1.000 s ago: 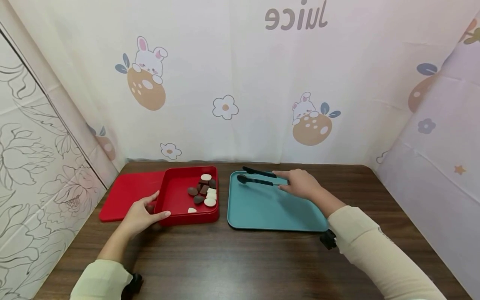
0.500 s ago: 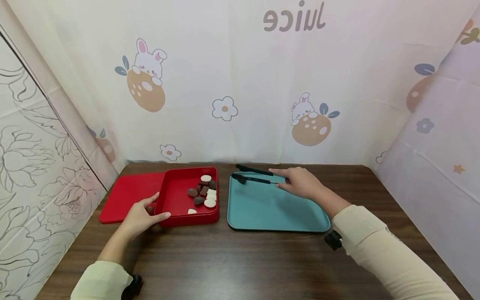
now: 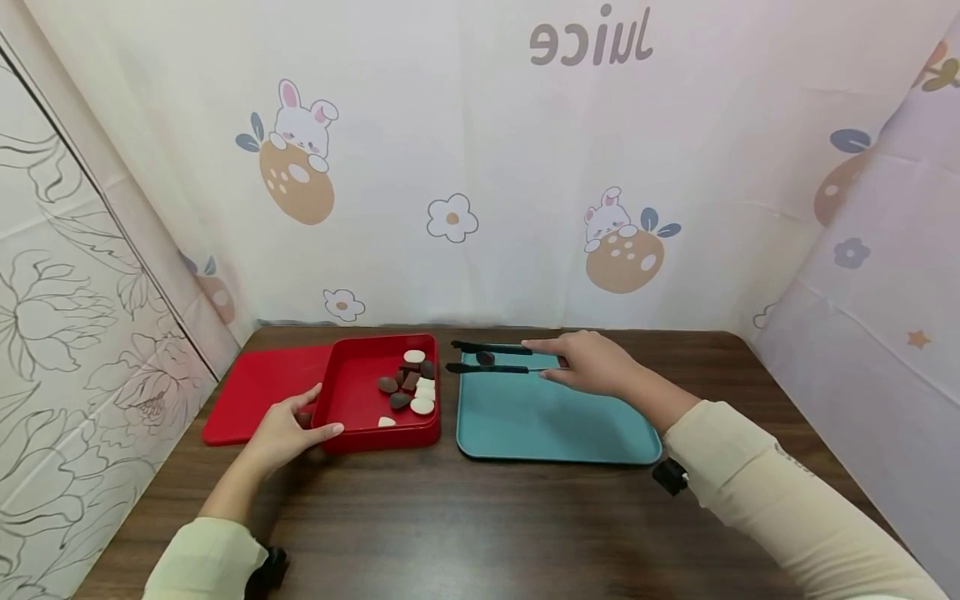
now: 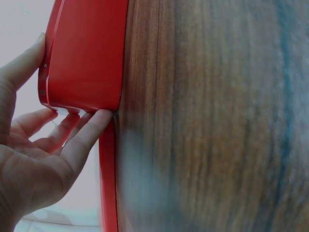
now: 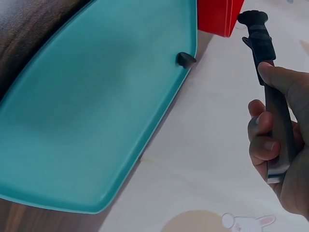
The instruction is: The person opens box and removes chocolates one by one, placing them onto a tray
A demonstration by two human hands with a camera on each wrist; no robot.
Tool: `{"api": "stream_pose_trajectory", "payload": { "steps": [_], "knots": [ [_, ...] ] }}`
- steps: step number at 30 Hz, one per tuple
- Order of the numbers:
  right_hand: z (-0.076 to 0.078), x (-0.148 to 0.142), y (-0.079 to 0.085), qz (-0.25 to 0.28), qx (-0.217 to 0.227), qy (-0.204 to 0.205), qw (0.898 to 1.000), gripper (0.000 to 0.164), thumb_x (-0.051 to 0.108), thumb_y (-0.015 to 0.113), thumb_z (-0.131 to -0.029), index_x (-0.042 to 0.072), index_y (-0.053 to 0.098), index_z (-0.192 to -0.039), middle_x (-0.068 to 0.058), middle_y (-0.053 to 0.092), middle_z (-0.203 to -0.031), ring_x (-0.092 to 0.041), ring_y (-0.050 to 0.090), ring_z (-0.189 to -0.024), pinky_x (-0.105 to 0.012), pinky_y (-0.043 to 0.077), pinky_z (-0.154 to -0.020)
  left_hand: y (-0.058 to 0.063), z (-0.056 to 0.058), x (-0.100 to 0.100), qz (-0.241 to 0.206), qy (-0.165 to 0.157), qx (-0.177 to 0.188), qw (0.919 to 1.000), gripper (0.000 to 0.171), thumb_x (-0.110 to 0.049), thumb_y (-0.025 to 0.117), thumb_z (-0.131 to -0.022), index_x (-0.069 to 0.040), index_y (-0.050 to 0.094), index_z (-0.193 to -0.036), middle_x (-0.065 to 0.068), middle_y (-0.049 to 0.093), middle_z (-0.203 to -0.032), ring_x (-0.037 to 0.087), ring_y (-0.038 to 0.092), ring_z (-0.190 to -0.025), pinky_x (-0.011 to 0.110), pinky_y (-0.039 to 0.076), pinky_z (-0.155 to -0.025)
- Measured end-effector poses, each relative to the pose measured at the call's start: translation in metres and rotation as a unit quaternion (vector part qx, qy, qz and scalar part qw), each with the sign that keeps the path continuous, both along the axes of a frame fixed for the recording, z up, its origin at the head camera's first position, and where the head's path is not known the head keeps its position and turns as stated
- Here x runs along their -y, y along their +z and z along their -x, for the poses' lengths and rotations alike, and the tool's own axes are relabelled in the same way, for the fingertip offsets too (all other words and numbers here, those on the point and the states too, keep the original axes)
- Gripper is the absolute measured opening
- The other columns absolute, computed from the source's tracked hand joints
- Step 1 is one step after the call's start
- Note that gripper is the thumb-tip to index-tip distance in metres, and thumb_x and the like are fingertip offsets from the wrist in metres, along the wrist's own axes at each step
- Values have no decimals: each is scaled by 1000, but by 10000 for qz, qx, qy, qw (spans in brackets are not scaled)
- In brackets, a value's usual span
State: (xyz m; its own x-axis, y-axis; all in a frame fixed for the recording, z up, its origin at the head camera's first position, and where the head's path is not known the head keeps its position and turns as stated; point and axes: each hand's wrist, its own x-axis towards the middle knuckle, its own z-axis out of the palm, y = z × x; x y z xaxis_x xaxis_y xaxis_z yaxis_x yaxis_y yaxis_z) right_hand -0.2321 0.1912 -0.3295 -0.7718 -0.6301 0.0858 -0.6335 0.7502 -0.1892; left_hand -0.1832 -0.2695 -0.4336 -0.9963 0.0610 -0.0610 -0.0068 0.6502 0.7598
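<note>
My left hand (image 3: 279, 435) holds the near left corner of a red box (image 3: 352, 392), thumb over the rim and fingertips against its side (image 4: 87, 63). Inside lie brown egg-shaped chocolates (image 3: 399, 401), dark chocolate squares (image 3: 410, 382) and white pieces (image 3: 422, 406), mostly along the right side. My right hand (image 3: 596, 362) grips black-tipped tongs (image 3: 491, 369), their arms spread with nothing pinched between the tips. These tips reach past the left edge of a teal tray (image 3: 555, 425) toward the box. One dark chocolate egg (image 3: 485, 358) rests in the tray's far left corner (image 5: 185, 60).
A flat red lid (image 3: 262, 387) lies left of the box, partly behind it. Both stand on a dark wood table (image 3: 465, 525). A printed curtain (image 3: 510, 150) hangs right behind the table's far edge.
The tongs have moved left and let go of the dark egg, which now stays on the tray. Their tips have swung toward the red box. My left hand keeps its place.
</note>
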Motion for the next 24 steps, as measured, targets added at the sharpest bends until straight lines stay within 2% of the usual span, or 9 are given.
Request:
{"api": "stream_pose_trajectory", "payload": {
  "steps": [10,16,24],
  "knots": [
    [-3,18,12,-185,222,448,9986,52,27,73,-89,18,58,-138,7,43,-55,-8,39,-50,-25,35,-47,0,0,0,-66,-23,-8,10000,94,-40,80,-81,1,31,-150,31,53,-131,41,57,-112,44,57,-81],
    [-3,31,18,-346,185,731,9966,52,25,73,-89,22,58,-138,10,48,-60,-7,43,-55,-24,41,-50,1,-2,-1,-43,-34,-14,10000,94,-40,79,-81,1,31,-150,32,53,-130,42,56,-113,45,57,-81],
    [-1,51,24,-624,290,978,9928,50,23,73,-89,21,59,-137,12,53,-66,-7,48,-60,-21,45,-52,2,-2,-1,-62,-52,-6,10000,94,-40,79,-81,2,30,-150,32,54,-129,41,57,-112,44,57,-81]
  ]
}}
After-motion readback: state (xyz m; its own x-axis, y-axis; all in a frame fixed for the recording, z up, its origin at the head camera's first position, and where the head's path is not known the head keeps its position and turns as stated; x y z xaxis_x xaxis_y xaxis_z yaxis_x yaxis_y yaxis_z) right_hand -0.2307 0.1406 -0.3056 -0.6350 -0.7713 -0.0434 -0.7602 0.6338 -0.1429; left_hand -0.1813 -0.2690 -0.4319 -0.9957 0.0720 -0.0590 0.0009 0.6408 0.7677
